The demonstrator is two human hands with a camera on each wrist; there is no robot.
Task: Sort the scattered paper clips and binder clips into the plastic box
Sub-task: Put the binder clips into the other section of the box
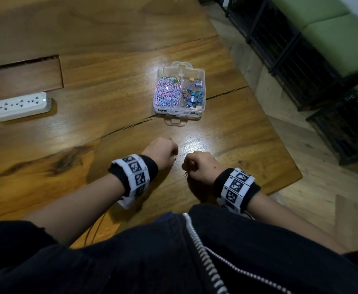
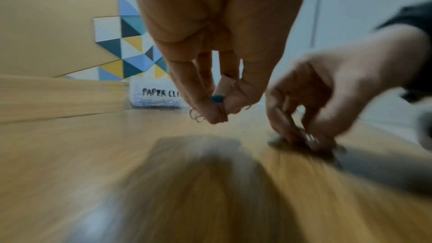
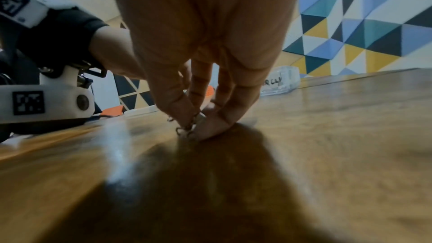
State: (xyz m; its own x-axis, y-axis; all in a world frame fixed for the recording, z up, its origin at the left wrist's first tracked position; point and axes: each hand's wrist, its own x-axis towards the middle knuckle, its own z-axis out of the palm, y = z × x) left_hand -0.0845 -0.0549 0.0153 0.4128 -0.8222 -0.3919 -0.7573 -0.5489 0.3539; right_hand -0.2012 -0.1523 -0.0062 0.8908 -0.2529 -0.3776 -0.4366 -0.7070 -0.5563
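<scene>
The clear plastic box [image 1: 202, 90] sits on the wooden table, its left compartment full of pastel paper clips [image 1: 167, 91] and its right one holding blue binder clips [image 1: 194, 95]. My left hand [image 1: 163, 152] is curled just above the table and pinches a small blue binder clip [image 2: 217, 98] between thumb and fingertips. My right hand [image 1: 199, 164] is beside it, fingertips down on the wood, pinching a binder clip [image 3: 189, 127] whose wire loops [image 1: 185, 173] stick out. The box label "PAPER CLI" [image 2: 160, 92] shows in the left wrist view.
A white power strip [image 1: 21, 106] lies at the left of the table [image 1: 110, 81]. A recessed hatch [image 1: 23, 77] sits behind it. The table's right edge drops to the floor, with black crates [image 1: 301, 60] and green cushions beyond.
</scene>
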